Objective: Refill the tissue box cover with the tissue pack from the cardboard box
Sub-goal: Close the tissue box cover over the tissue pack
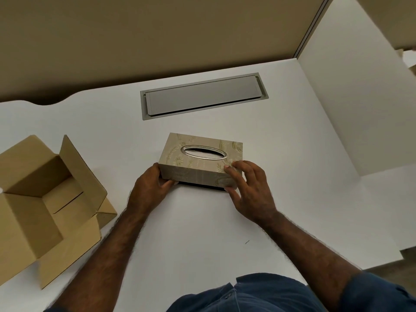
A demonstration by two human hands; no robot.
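The beige floral tissue box cover (198, 167) sits upright in the middle of the white desk, its oval silver-rimmed slot facing up with white tissue showing inside. Its near edge is raised slightly off the desk, with a dark gap beneath. My left hand (150, 188) grips the cover's near-left corner. My right hand (247, 190) holds the near-right corner, fingers on top and thumb under the lower edge. The open cardboard box (45, 199) stands at the left, its flaps spread, with no tissue pack visible inside.
A grey cable-port lid (202, 95) is set into the desk behind the cover. A tan partition rises at the back and a white side panel (360, 109) at the right. The desk's near edge meets my blue shirt.
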